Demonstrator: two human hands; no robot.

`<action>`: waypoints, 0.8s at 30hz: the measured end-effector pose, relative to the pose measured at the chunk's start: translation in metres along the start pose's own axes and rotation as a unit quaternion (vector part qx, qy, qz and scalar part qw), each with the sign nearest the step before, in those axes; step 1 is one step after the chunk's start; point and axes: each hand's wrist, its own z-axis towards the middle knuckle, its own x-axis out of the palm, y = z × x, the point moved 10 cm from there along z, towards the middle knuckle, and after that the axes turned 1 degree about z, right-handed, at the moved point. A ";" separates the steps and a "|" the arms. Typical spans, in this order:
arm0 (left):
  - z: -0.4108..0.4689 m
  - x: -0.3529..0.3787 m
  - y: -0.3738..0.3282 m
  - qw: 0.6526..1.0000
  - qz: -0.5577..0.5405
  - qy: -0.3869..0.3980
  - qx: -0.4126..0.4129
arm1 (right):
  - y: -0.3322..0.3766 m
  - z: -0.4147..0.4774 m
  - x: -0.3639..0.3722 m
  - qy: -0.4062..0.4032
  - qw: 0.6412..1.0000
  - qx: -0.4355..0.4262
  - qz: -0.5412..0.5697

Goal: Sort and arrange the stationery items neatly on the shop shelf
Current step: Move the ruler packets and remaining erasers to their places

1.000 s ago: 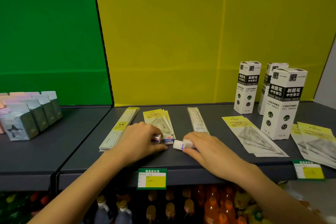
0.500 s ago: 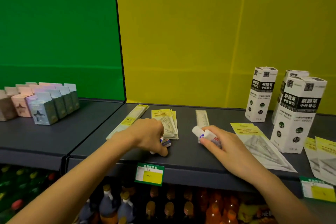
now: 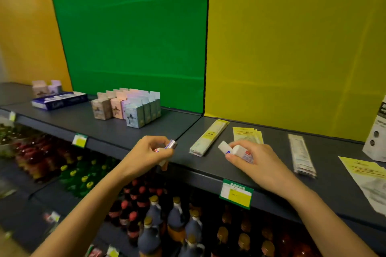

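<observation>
Both hands loaded, mid-carry at lower centre: left hand (image 3: pixel 149 153) closed around small erasers (image 3: pixel 171 144); right hand (image 3: pixel 253 159) gripping two white erasers (image 3: pixel 230 149) above the shelf (image 3: pixel 208 162) edge; judged next: choose a clear spot and set them down aligned.

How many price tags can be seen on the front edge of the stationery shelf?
3: one green tag below the right hand, one left of the left hand, one far left. More may lie outside view.

Shop aisle. Grey display shelf (image 3: pixel 117 131) edged with price tags (image 3: pixel 236 193); boxed stationery (image 3: pixel 133 116) stocked beyond fingers (image 3: pixel 158 142); bottled drinks (image 3: pixel 154 219) racked below them.
</observation>
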 end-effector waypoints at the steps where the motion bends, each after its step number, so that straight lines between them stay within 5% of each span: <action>1: -0.009 -0.017 0.011 1.000 0.003 -0.012 -0.012 | 0.013 0.006 0.012 0.006 1.000 -0.012 0.003; 12: -0.121 -0.222 0.149 0.990 -0.013 -0.077 -0.114 | 0.161 0.083 0.186 0.062 0.995 -0.057 0.057; 24: -0.163 -0.397 0.259 0.971 0.049 -0.198 -0.125 | 0.286 0.217 0.347 0.115 0.989 -0.074 0.060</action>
